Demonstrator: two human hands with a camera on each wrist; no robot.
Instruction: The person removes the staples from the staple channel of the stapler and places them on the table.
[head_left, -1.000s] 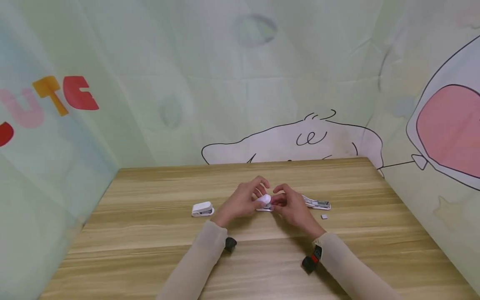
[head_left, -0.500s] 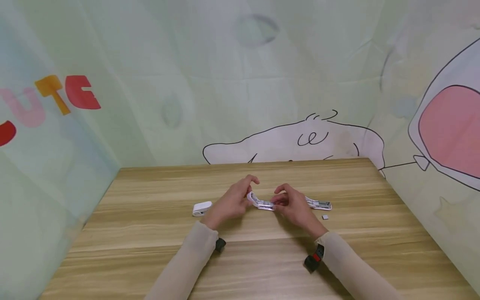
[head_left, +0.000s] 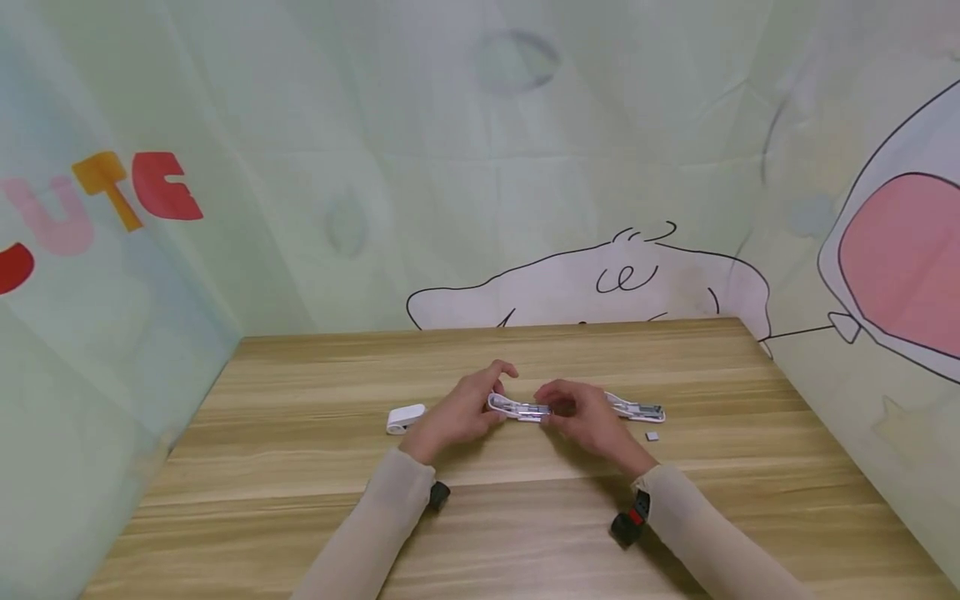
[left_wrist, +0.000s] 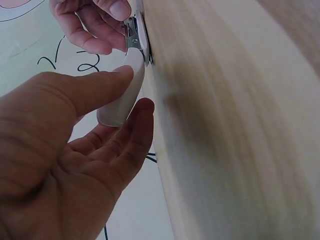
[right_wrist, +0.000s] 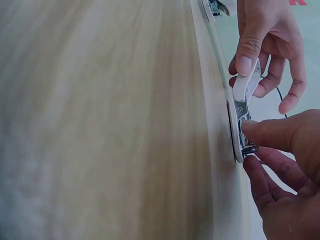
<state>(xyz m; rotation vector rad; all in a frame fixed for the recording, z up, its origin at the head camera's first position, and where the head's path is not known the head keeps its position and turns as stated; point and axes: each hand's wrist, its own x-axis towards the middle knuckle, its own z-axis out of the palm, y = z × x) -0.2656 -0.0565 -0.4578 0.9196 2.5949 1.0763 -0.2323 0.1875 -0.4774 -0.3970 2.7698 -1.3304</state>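
Observation:
A small white stapler [head_left: 521, 409], folded wide open, lies on the table between the hands with its metal staple channel exposed. My left hand [head_left: 461, 410] holds its raised white cover [left_wrist: 122, 95] between thumb and fingers. At the opposite end, my right hand [head_left: 588, 418] pinches the front of the stapler; the right wrist view shows the thumb [right_wrist: 267, 134] against the metal channel. Just beyond the right hand lies a second opened white stapler [head_left: 639, 410], partly hidden by that hand. A small grey block, likely staples [head_left: 652, 436], lies near it.
A closed white stapler [head_left: 406, 417] sits to the left, partly behind the left wrist. The wooden table [head_left: 495, 525] runs back to a printed cloth backdrop [head_left: 360, 208]. Both wrists carry small black cameras.
The stapler's cover has swung up and over to the left with my left hand, laying the stapler open. My right hand has stayed at its front end, its fingers shifting slightly.

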